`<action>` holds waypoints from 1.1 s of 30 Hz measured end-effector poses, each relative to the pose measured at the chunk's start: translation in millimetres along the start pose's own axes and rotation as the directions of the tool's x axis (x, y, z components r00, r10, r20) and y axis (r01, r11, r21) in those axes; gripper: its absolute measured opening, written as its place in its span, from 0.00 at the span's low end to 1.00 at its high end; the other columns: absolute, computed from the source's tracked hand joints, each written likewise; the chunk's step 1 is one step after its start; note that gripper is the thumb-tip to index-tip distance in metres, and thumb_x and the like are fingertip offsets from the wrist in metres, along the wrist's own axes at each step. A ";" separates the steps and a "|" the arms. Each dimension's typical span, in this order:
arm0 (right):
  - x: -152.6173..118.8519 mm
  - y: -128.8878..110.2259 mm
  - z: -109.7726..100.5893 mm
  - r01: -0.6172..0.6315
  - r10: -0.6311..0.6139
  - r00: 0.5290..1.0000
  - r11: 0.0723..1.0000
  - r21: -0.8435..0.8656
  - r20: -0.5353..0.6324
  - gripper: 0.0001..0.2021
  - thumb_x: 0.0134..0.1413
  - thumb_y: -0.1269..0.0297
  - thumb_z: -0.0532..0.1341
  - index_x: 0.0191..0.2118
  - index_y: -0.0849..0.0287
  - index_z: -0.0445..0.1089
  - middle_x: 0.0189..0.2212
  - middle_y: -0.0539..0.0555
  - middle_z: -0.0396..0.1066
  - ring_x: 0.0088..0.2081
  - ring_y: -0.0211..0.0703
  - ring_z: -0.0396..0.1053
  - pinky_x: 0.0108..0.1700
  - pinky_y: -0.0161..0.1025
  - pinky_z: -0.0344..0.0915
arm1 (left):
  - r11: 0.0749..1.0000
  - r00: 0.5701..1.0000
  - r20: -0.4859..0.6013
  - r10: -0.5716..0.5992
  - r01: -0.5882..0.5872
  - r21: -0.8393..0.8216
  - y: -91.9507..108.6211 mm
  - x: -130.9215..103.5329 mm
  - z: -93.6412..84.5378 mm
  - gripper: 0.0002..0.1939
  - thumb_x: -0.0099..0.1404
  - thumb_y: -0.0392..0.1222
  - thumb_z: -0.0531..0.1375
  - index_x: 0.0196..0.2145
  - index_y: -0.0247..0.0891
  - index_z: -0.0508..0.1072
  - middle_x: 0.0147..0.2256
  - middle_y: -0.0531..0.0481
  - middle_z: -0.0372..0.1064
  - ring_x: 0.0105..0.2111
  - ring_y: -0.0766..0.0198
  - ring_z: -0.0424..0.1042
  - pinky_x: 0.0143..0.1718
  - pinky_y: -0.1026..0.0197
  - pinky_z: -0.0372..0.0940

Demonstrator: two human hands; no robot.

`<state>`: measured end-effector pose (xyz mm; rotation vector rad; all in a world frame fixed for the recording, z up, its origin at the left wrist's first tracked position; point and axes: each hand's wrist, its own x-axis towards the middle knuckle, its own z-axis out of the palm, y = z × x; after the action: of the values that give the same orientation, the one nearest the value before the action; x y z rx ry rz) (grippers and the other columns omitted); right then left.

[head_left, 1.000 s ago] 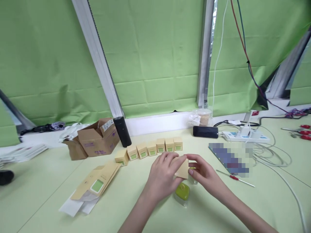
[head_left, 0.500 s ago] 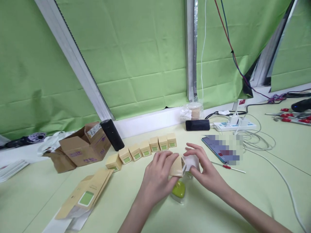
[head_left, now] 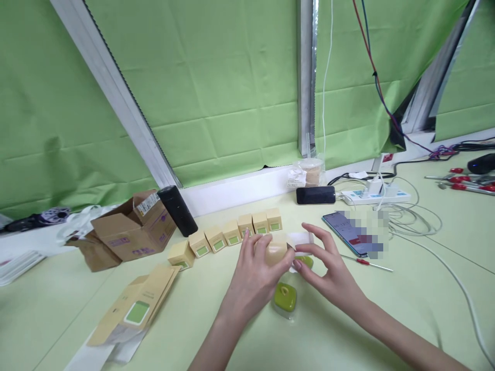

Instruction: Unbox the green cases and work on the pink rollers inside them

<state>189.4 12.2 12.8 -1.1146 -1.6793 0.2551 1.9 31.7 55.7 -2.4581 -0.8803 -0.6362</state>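
My left hand (head_left: 257,273) is closed around a small tan cardboard box (head_left: 275,250), held on its side above the table. At its open end, on the right, white inner flaps (head_left: 300,238) stick out. My right hand (head_left: 327,265) has its thumb and bent forefinger pinched at that end, with the other fingers raised. Below the hands sits a rounded green item in a clear plastic shell (head_left: 285,298). A second green item (head_left: 307,261) shows partly behind my right fingers.
Several finished-looking tan boxes (head_left: 232,234) stand in a row behind my hands. Flattened cartons (head_left: 133,309) lie at the left, before an open brown carton (head_left: 127,234) and a black cylinder (head_left: 178,211). To the right are a phone (head_left: 346,234), a screwdriver (head_left: 365,262) and a power strip (head_left: 390,196).
My right fingers have moved in against the box's open end, and the white flaps now stick out above them. The second green item shows more clearly. The view has shifted slightly.
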 end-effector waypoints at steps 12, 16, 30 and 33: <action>14.6 20.5 -9.6 -0.239 0.267 0.963 0.913 0.331 -0.042 0.12 0.58 0.51 0.55 0.36 0.54 0.65 0.51 0.59 0.65 0.50 0.49 0.67 0.45 0.46 0.69 | 0.989 0.987 0.069 -0.146 0.144 0.040 -8.3 -0.3 11.5 0.30 0.62 0.35 0.54 0.60 0.45 0.51 0.44 0.44 0.63 0.46 0.51 0.64 0.55 0.36 0.53; 28.0 46.8 -29.3 -0.331 0.335 0.942 0.936 0.118 -0.013 0.12 0.62 0.51 0.47 0.38 0.54 0.57 0.37 0.58 0.74 0.37 0.46 0.73 0.34 0.40 0.70 | 0.938 0.939 0.075 -0.335 0.340 -0.063 -26.2 -3.9 18.5 0.26 0.60 0.42 0.58 0.55 0.40 0.58 0.44 0.43 0.64 0.47 0.49 0.64 0.53 0.41 0.56; 21.1 79.4 -25.9 -0.270 0.380 0.904 0.863 -0.427 0.195 0.13 0.59 0.55 0.49 0.32 0.55 0.65 0.31 0.56 0.73 0.31 0.51 0.71 0.31 0.42 0.62 | -0.148 0.595 0.498 -0.631 0.538 -0.830 -26.5 2.9 30.4 0.26 0.57 0.56 0.59 0.47 0.36 0.63 0.48 0.40 0.68 0.45 0.54 0.70 0.46 0.52 0.65; 22.1 62.2 -26.1 -0.231 0.331 0.926 0.876 -0.423 0.181 0.16 0.60 0.52 0.48 0.44 0.56 0.64 0.44 0.61 0.69 0.39 0.53 0.71 0.39 0.47 0.65 | -0.497 0.598 0.609 -0.521 0.367 -0.786 -18.9 6.9 20.9 0.23 0.61 0.53 0.57 0.49 0.37 0.65 0.50 0.41 0.68 0.49 0.54 0.68 0.49 0.53 0.64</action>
<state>244.8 54.0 -1.9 -1.7003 -1.8334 0.2542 -0.5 59.5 47.8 -2.6755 -2.1829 -2.9137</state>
